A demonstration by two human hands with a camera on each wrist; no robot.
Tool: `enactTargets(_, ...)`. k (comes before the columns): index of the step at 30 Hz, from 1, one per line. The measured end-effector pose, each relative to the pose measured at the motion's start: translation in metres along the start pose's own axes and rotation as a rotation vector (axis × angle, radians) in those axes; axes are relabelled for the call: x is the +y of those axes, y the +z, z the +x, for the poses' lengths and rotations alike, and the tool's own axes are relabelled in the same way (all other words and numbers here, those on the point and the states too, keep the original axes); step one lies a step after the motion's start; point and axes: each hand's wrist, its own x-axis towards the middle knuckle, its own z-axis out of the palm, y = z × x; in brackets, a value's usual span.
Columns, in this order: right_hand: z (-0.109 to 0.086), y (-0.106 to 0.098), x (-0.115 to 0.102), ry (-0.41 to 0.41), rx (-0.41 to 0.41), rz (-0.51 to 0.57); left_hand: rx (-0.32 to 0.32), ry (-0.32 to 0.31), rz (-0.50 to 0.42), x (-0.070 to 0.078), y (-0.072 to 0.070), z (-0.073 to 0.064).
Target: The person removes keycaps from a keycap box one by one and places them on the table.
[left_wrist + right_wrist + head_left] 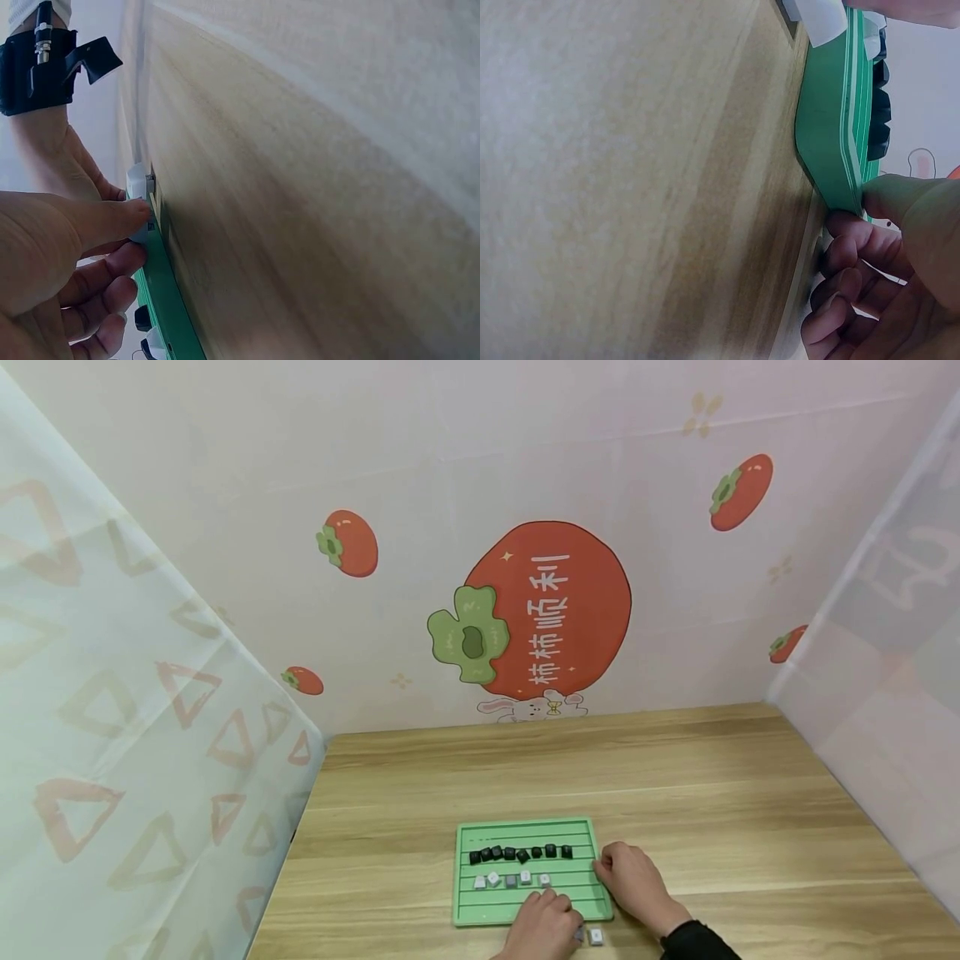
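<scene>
A green ridged tray (525,913) lies on the table, bearing a row of black keycaps (510,853) and below it a row of white and grey keycaps (525,877). At the tray's near edge, my left hand (542,928) pinches a pale keycap (141,234) between thumb and forefinger, mostly covered by them. My right hand (636,881) grips the tray's right side, thumb at the rim and curled fingers against the outer wall. On the table beside my left fingers sit a white keycap (596,937) and a grey keycap (579,933), partly hidden.
The wooden table (375,860) runs back to a wall cloth (405,627) printed with persimmons. Patterned cloths (187,735) hang on the left and right sides. A black strap with a small device (45,71) wraps the right wrist.
</scene>
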Motion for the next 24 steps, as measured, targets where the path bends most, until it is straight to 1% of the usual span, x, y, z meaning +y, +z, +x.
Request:
enactTargets(13, 0.0002, 0.0013, 0.0008, 0.004, 0.004, 0.002, -0.019, 0.008, 0.011, 0.0029, -0.0004, 0.0016)
enactTargets(20, 0.0005, 0.0019, 0.0013, 0.004, 0.004, 0.002, -0.011, 0.010, 0.015, 0.0037, 0.0004, 0.0012)
enactTargets(24, 0.0014, 0.0012, 0.0012, 0.000, 0.005, -0.001, -0.008, 0.011, 0.002, 0.0027, 0.0002, 0.0020)
